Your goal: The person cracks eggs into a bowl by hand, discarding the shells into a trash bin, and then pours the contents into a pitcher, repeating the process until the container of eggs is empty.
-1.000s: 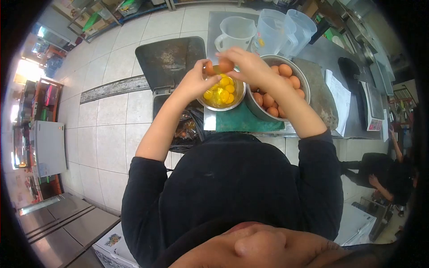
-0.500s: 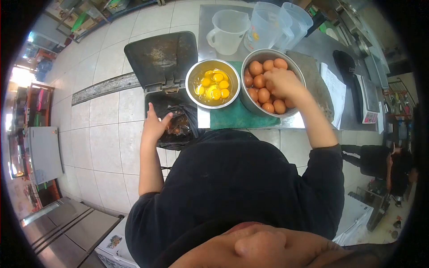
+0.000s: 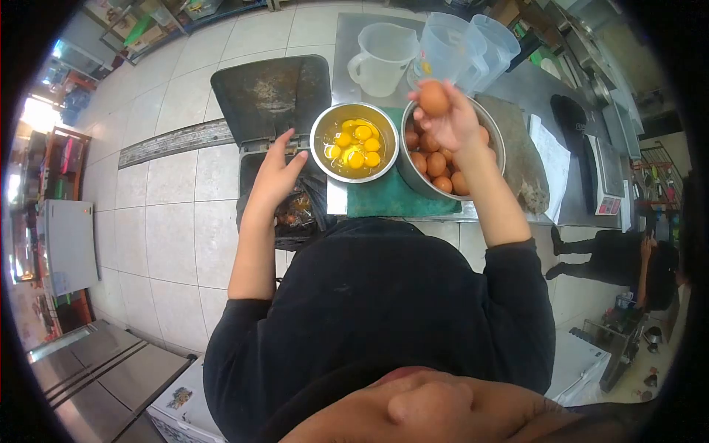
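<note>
Head view: the right hand lifts a brown egg above the steel bowl of whole eggs, fingertips closed round the shell from below. The left hand hangs open and empty, fingers spread, over the open waste bin whose lid stands tilted back, just beside the smaller steel bowl of yolks.

To crack this egg cleanly, the grip looks best kept light at the fingertips, the shell brought to the rim of the yolk bowl and tapped once at its middle, the left hand coming in to share the shell so the halves part over the yolks and not over the green cloth. The risk, judged from here, is shell fragments or drips falling between the two bowls, which sit touching on the steel surface.

Three clear plastic jugs stand behind the bowls. Another person works at the far right, well apart.
</note>
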